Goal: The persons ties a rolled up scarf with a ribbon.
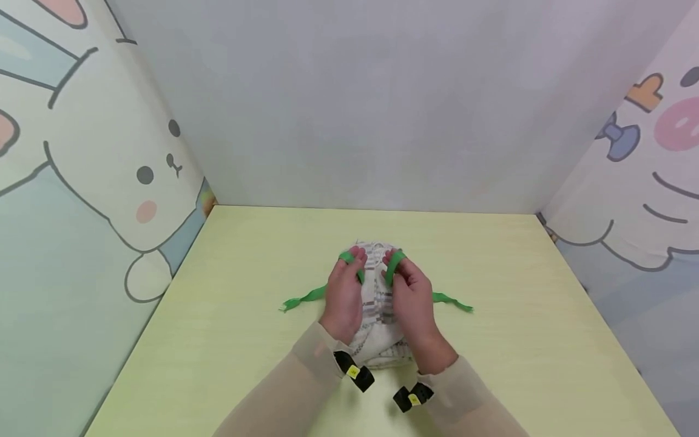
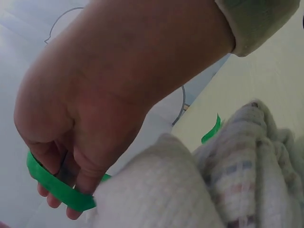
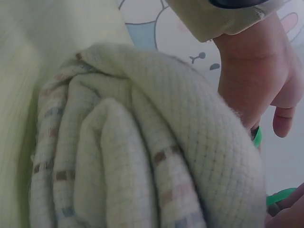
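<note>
A thick roll of folded white checked cloth with grey, pink and blue marks lies between my hands. Green ribbon runs at the cloth, its two loose ends spread out to left and right. My left hand holds one ribbon loop between thumb and fingers; in the left wrist view the green ribbon crosses those fingers. With thumb and fingertips, my right hand pinches another loop. Thick folds of the cloth fill the right wrist view, where little of my right hand shows.
A pale yellow-green table lies under the cloth, with a plain grey wall behind. Cartoon-printed panels stand at left and right. Black wrist cameras sit on both sleeves.
</note>
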Motion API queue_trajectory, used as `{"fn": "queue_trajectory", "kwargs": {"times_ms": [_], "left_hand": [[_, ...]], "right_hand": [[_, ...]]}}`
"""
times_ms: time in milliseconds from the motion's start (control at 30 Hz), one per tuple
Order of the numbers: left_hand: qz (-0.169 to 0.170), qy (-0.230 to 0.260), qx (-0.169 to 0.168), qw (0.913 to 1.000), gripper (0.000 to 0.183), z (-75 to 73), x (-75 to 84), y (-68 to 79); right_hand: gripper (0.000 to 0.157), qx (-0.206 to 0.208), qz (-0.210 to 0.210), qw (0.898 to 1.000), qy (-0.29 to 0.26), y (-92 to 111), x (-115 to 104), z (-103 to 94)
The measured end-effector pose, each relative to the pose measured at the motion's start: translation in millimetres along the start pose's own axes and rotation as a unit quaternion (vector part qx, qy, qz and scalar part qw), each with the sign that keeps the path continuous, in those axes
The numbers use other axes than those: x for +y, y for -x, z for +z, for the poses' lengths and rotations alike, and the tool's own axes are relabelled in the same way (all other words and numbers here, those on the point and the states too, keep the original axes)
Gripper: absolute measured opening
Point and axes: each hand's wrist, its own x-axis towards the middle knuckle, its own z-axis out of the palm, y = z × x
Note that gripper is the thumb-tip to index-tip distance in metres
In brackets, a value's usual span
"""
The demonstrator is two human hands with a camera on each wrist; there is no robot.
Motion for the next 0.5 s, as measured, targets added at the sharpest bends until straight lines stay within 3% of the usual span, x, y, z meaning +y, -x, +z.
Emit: {"fn": "queue_trajectory", "kwargs": {"times_ms": [167, 367, 500], "left_hand": [[0.005, -0.039, -0.006, 0.9992, 0.050, 3.5, -0.6, 2.2], [0.020, -0.083, -0.018, 0.9962, 0.053, 6.4, -2.3, 3.2], [0.018, -0.087, -0.024, 0.9958, 0.055, 10.2, -4.6, 6.6]], "right_hand": [[0.030, 0.002, -0.052, 0.997, 0.054, 2.3, 4.7, -0.6], [0.015, 0.007, -0.129, 0.985, 0.113, 2.7, 9.8, -0.2], [0.011, 0.002, -0.146, 0.979, 0.142, 4.2, 9.0, 0.6]]}}
